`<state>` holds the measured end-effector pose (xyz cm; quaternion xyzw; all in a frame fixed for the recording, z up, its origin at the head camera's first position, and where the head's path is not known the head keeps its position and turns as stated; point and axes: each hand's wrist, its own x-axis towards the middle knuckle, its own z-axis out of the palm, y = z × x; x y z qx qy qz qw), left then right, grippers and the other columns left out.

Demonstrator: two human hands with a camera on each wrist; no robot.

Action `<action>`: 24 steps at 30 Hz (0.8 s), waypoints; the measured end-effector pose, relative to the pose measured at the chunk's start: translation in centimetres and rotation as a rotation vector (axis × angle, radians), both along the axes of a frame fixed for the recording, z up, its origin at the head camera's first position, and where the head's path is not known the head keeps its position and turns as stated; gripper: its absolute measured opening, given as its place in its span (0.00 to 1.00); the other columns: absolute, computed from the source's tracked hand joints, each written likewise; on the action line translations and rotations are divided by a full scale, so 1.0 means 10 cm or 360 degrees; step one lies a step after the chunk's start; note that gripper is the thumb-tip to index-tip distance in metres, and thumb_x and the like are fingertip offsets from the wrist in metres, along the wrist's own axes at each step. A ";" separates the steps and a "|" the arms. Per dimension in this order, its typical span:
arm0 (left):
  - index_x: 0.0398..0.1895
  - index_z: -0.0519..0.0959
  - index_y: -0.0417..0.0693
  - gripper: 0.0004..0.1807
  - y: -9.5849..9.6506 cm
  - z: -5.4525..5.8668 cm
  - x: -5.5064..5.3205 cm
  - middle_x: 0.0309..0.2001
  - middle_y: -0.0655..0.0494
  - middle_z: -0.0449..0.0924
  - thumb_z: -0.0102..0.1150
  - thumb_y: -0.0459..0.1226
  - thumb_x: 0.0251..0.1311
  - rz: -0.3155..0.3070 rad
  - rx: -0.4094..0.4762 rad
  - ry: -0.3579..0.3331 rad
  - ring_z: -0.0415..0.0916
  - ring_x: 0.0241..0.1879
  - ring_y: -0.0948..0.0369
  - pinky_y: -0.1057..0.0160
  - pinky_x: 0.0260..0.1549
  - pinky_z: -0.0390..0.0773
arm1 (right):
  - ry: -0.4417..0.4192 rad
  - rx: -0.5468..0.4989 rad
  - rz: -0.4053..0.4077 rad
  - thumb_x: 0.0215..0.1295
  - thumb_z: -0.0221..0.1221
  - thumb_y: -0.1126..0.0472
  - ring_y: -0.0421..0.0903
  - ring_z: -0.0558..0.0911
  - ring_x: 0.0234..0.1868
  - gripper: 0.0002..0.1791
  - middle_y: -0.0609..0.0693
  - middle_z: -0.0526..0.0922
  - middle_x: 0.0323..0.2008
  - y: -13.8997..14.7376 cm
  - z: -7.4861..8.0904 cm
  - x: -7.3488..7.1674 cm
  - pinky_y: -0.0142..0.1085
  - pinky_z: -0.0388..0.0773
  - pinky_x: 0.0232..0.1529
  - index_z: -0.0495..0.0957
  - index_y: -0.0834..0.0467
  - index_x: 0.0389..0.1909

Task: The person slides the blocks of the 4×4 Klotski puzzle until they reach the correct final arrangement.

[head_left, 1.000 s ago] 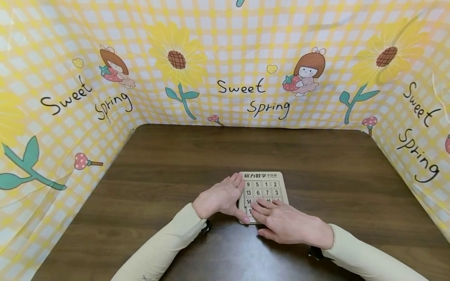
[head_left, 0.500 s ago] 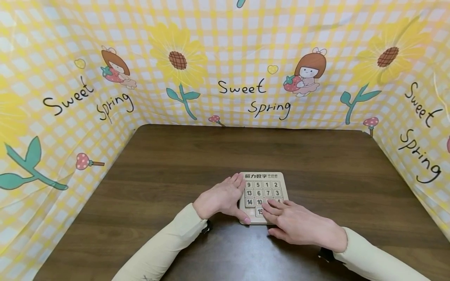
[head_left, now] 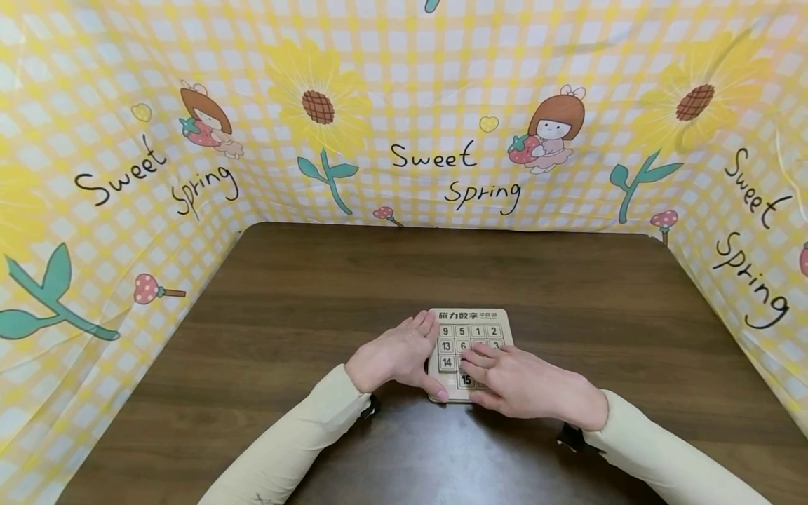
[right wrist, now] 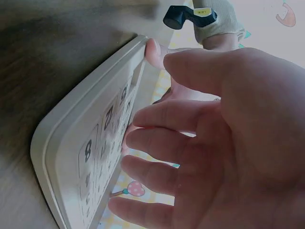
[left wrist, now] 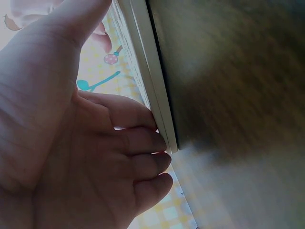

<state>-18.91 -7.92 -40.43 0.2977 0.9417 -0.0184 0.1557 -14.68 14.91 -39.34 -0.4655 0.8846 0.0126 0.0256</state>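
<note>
A pale number sliding puzzle (head_left: pixel 467 315) lies on the table, its square tiles printed with black numerals. Along its left side rests my left hand (head_left: pixel 396 354), thumb at the near left corner, fingertips against the side edge in the left wrist view. The bottom-left slot (head_left: pixel 447 382) has no tile; tile 15 (head_left: pixel 466 380) sits just right of it. My right hand (head_left: pixel 530 382) reaches over the puzzle with fingers extended, fingertips around the second column of the third row, hiding several tiles. Tile 8 (right wrist: pixel 87 150) shows in the right wrist view. Tile 14 (head_left: pixel 447 362) is above the vacant slot.
A dark wooden table (head_left: pixel 315 280) surrounds the puzzle. Yellow checked cloth (head_left: pixel 404 105) with flowers and lettering stands as walls at the back and both sides. A black wrist device (right wrist: pixel 190 16) is on the left sleeve.
Tile 15 slid right from the bottom-left slot to the second column. My right hand moved right with it, then back up and left over the third row. The left hand stayed put.
</note>
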 end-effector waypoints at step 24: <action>0.77 0.48 0.36 0.69 -0.01 0.01 0.01 0.78 0.39 0.43 0.62 0.73 0.43 -0.0010 0.0011 0.0008 0.43 0.78 0.50 0.54 0.77 0.52 | -0.0082 0.0019 0.0010 0.72 0.53 0.46 0.56 0.67 0.72 0.30 0.56 0.69 0.70 -0.16 -0.10 -0.04 0.58 0.72 0.64 0.70 0.59 0.67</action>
